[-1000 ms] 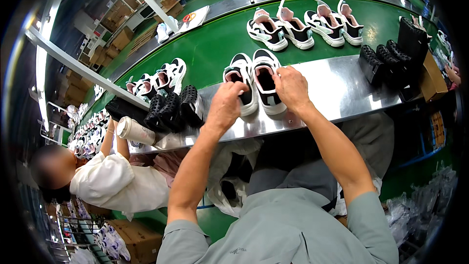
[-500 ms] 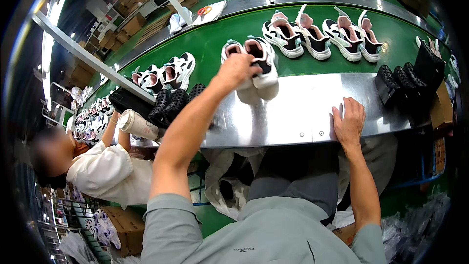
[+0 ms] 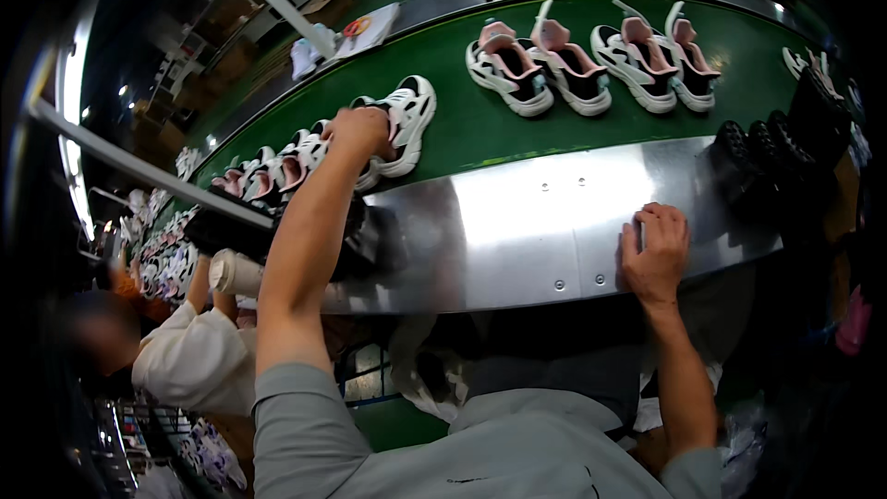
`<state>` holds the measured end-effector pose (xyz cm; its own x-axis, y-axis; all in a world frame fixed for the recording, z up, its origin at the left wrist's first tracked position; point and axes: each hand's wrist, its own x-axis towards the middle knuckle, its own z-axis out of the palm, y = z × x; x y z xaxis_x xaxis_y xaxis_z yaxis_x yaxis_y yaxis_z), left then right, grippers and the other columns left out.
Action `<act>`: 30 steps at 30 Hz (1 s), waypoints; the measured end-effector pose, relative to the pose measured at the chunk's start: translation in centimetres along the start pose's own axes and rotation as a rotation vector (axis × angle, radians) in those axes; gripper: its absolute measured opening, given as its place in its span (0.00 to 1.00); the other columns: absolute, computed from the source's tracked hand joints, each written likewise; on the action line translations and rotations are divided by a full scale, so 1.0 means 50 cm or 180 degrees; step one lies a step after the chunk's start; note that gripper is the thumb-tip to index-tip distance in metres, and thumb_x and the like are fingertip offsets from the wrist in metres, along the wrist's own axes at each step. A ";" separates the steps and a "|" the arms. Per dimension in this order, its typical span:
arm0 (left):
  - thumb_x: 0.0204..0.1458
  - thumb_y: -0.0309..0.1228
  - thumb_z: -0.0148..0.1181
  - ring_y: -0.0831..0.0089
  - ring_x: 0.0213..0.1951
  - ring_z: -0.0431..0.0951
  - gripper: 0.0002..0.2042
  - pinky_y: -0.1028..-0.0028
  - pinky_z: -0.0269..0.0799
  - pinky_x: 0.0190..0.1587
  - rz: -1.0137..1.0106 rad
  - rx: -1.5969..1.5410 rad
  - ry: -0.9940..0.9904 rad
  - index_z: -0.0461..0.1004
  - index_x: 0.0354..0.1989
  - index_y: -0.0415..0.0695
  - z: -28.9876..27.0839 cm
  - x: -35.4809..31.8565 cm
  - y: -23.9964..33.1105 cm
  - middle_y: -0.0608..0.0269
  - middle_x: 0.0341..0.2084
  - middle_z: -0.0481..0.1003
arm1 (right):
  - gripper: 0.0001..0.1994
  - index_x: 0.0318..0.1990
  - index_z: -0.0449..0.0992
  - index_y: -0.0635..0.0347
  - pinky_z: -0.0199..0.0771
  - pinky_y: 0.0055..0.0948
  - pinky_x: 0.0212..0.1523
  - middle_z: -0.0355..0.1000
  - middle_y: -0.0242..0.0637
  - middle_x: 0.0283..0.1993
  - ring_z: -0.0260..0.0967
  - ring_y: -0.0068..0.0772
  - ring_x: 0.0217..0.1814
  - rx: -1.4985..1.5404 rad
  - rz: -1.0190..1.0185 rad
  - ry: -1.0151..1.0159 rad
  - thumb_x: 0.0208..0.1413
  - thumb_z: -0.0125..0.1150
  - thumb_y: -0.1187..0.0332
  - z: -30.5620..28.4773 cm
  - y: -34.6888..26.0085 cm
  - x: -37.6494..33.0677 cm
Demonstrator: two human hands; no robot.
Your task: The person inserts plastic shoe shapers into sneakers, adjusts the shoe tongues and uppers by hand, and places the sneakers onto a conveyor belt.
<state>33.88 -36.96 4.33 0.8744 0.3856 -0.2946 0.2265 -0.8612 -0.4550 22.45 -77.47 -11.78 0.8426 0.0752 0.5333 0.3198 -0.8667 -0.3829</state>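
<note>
Left hand (image 3: 358,132) seemingly gripping white-and-black sneakers (image 3: 399,120) on green belt (image 3: 480,120), right hand (image 3: 656,249) flat, empty, on steel ledge (image 3: 517,222)

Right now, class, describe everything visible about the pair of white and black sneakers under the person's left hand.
The pair of sneakers is white with black panels, pink lining and thick white soles, seemingly synthetic. They sit upright, side by side, on the green conveyor belt, near its steel edge. The left hand rests on them, covering their near ends. More pairs follow on the left.
</note>
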 end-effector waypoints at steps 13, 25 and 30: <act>0.40 0.51 0.74 0.50 0.55 0.77 0.37 0.60 0.72 0.57 0.1959 -0.1880 0.0730 0.74 0.60 0.50 -0.121 0.146 0.444 0.49 0.53 0.78 | 0.10 0.38 0.78 0.65 0.63 0.47 0.60 0.74 0.44 0.48 0.66 0.51 0.58 0.0160 0.0070 0.0035 0.48 0.65 0.71 -0.002 -0.003 0.006; 0.54 0.50 0.61 0.43 0.37 0.82 0.24 0.54 0.76 0.45 0.2229 -0.1652 0.1196 0.81 0.46 0.39 -0.078 -0.030 0.388 0.34 0.33 0.80 | 0.10 0.39 0.76 0.64 0.68 0.41 0.53 0.73 0.42 0.42 0.70 0.44 0.50 0.0655 0.0235 0.0444 0.49 0.65 0.71 -0.007 0.016 0.002; 0.53 0.48 0.67 0.41 0.33 0.80 0.20 0.49 0.73 0.36 0.2131 -0.1774 0.1249 0.76 0.40 0.41 0.023 -0.246 0.309 0.39 0.27 0.79 | 0.07 0.40 0.75 0.65 0.72 0.39 0.40 0.73 0.47 0.36 0.71 0.42 0.38 0.1087 0.0388 0.1338 0.54 0.64 0.78 -0.115 0.091 0.025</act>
<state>26.14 -54.65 -0.03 0.9552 -0.2959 0.0003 -0.2899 -0.9356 0.2015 22.47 -84.16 -8.54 0.6590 -0.2795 0.6982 0.4121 -0.6424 -0.6461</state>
